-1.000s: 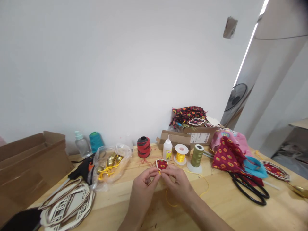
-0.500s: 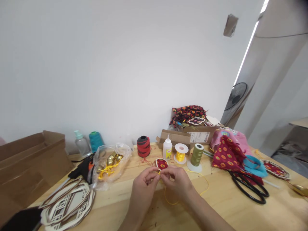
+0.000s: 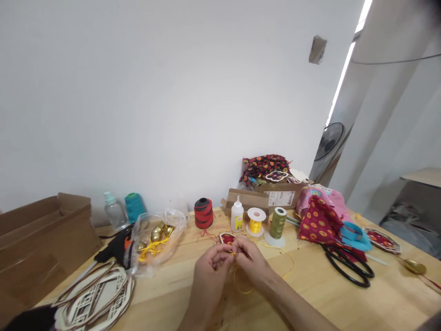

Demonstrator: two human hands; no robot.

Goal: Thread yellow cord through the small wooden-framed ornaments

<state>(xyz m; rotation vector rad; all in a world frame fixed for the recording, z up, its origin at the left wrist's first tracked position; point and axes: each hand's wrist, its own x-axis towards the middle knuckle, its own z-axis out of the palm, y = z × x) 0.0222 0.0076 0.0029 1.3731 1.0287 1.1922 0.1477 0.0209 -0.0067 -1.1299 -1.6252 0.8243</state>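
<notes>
My left hand (image 3: 214,266) and my right hand (image 3: 248,259) meet over the middle of the wooden table, thumbs and fingers pinched on a yellow cord (image 3: 292,264). A short bit of it shows between the fingertips. From there the cord loops down onto the wood and round to the right. Just beyond my fingers lies a small red patterned ornament (image 3: 227,238) with a pale rim, its near part hidden by my hands. Behind it stand a glue bottle (image 3: 237,216), a spool of yellow cord (image 3: 255,225) and a green thread spool (image 3: 277,223).
To the left are a cardboard box (image 3: 51,243), a glue gun (image 3: 115,246), a plastic bag with gold bells (image 3: 158,234) and pale cut-out frames (image 3: 99,299). On the right lie black-handled scissors (image 3: 347,266), red patterned fabric (image 3: 320,223) and blue ribbon (image 3: 356,234).
The view has shifted slightly, so the table items sit a little lower and further left. My hands stay together on the yellow cord, with the fingertips slightly rearranged.
</notes>
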